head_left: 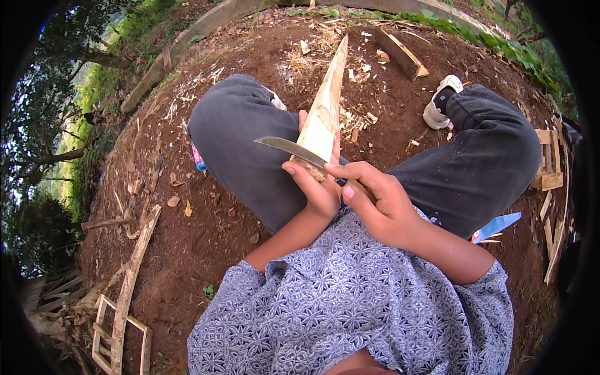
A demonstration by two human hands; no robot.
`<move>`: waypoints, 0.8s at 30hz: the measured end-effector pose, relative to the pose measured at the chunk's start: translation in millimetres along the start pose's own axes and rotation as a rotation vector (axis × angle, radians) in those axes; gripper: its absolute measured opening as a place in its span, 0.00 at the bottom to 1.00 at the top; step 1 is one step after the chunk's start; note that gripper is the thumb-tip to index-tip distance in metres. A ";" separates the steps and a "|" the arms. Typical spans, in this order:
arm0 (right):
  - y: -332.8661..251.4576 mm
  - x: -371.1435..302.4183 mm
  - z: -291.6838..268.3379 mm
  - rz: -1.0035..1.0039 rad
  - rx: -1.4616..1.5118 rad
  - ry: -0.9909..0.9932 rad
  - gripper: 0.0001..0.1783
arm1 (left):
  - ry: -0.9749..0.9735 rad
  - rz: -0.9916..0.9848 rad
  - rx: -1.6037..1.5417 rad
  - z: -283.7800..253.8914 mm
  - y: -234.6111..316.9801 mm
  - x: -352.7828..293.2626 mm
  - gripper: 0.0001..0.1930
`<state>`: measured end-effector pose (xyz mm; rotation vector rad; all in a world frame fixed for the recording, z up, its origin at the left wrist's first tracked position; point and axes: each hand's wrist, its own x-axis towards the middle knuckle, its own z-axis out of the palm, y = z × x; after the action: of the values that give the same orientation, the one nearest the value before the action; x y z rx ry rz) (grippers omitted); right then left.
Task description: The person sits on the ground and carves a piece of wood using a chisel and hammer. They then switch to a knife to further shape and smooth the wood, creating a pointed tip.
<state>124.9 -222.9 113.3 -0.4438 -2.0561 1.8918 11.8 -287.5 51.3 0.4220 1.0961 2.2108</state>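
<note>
My left hand (319, 192) is closed around the near end of a long, pale piece of wood (325, 115), which narrows to a point at its far end. Its near part shows a pale cut face, and the thumb lies along the side. In my right hand (384, 206) is a knife (294, 148) with a slightly curved blade and a dark collar at the handle. The blade lies across the near end of the wood, pointing left; whether its edge bites in is too fine to tell. My right fingers wrap most of the handle.
Wood chips (359, 122) litter the brown soil around the workpiece. A cut board (403, 55) lies ahead on the right. Wooden frames stand at the lower left (103, 334) and far right (550, 159). A long stick (134, 281) lies at left. A blue packet (497, 226) is beside my right thigh.
</note>
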 end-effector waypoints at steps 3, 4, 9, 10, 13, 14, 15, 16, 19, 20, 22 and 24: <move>-8.7 0.4 -0.6 0.044 -0.027 -0.002 0.19 | -0.027 0.002 0.006 1.0 2.2 -0.1 0.57; -12.0 0.5 -1.1 0.070 -0.034 -0.008 0.19 | -0.035 0.005 0.015 1.2 3.1 -0.5 0.56; -4.6 7.7 -6.4 0.079 -0.088 -0.001 0.18 | 0.023 -0.023 -0.073 -2.1 -2.3 -1.5 0.55; -0.3 11.4 -9.2 0.098 -0.105 0.006 0.18 | 0.019 -0.022 -0.082 -1.1 -2.5 -1.3 0.55; 1.4 12.6 -5.9 0.105 -0.094 0.007 0.18 | 0.049 -0.034 -0.086 0.6 0.9 -2.5 0.55; 0.9 12.9 -5.8 0.113 -0.101 0.002 0.17 | 0.055 -0.034 -0.092 -0.3 0.9 -3.0 0.54; 0.6 13.0 -5.7 0.122 -0.106 -0.002 0.17 | 0.055 -0.032 -0.103 -1.2 -0.4 -3.4 0.54; 1.6 13.5 -5.7 0.122 -0.100 -0.004 0.17 | 0.054 -0.027 -0.114 -2.4 -1.8 -3.2 0.54; 2.7 12.6 -10.5 0.133 -0.040 0.009 0.17 | 0.023 -0.022 -0.054 -2.4 -1.6 -1.8 0.52; 1.4 13.2 -13.8 0.134 -0.017 0.018 0.18 | 0.006 -0.018 -0.020 -0.2 -0.5 0.7 0.51; -7.3 18.9 -23.2 0.189 0.010 -0.017 0.19 | -0.001 -0.015 0.026 7.9 4.6 9.0 0.51; -13.9 26.7 -32.4 0.183 -0.002 -0.019 0.19 | -0.020 -0.022 0.038 15.1 11.0 19.6 0.51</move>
<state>114.4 -183.4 130.2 -0.6360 -2.0925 2.0034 0.7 -270.6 69.4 0.4454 1.1292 2.1652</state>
